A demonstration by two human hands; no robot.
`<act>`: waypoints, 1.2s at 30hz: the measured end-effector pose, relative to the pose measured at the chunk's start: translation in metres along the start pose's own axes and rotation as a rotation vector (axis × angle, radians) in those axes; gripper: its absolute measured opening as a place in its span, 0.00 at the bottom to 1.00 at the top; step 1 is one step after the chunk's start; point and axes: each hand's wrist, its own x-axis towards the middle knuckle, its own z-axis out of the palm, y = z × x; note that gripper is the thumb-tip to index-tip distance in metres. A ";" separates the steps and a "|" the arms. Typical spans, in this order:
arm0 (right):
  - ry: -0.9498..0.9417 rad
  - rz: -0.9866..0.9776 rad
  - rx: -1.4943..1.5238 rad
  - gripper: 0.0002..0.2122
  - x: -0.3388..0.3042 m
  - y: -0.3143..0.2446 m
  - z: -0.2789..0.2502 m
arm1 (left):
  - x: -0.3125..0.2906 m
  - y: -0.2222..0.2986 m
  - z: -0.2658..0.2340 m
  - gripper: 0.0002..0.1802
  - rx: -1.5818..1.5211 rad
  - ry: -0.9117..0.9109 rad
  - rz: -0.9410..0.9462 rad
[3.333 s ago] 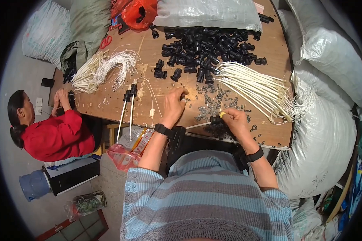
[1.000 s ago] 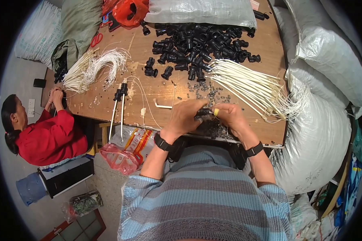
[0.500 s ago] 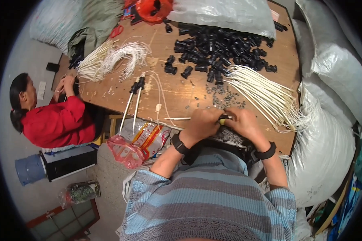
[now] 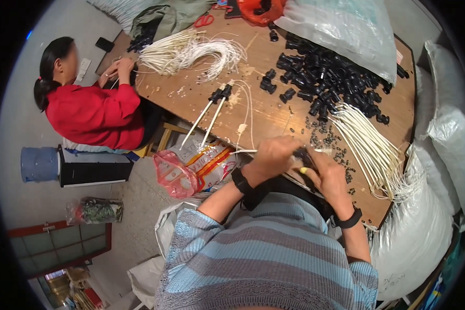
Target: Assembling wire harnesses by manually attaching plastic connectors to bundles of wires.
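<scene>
Scuffed brown wood forms the bench (image 4: 274, 111), which runs from ten o'clock to four o'clock and is ringed by bulging white plastic sacks (image 4: 413, 248). At its near edge the left hand (image 4: 274, 155) closes its fingers on a thin white cord (image 4: 245, 151) that sticks out toward nine o'clock, while the right hand (image 4: 328, 175) curls its fingers around a small black plastic connector (image 4: 304, 155) held between the two hands. Just at three o'clock of the hands lies one fanned bundle of stiff white cords (image 4: 369, 150); at one o'clock sits a heap of chunky black plastic fittings (image 4: 328, 77), too many to count. Two finished cords with black ends (image 4: 209, 113) lie side by side at eleven o'clock. Farther off, a looser tangle of white cords (image 4: 191, 49) lies before a person in a red top (image 4: 95, 113).
</scene>
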 end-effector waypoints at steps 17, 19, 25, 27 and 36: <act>-0.211 0.051 0.185 0.08 0.016 -0.036 0.035 | -0.007 -0.201 -0.113 0.29 0.240 0.317 -0.653; -0.235 0.089 0.181 0.07 0.017 -0.038 0.032 | -0.008 -0.209 -0.109 0.27 0.281 0.367 -0.598; -0.243 -0.007 0.250 0.09 0.023 -0.049 0.041 | -0.023 -0.158 -0.097 0.25 0.363 0.554 -0.355; -0.229 -0.036 0.348 0.10 0.021 -0.052 0.050 | -0.044 -0.113 -0.080 0.26 0.282 0.448 -0.387; -0.593 0.003 0.474 0.11 0.000 -0.064 0.074 | -0.139 0.005 -0.014 0.13 -0.376 0.236 -0.535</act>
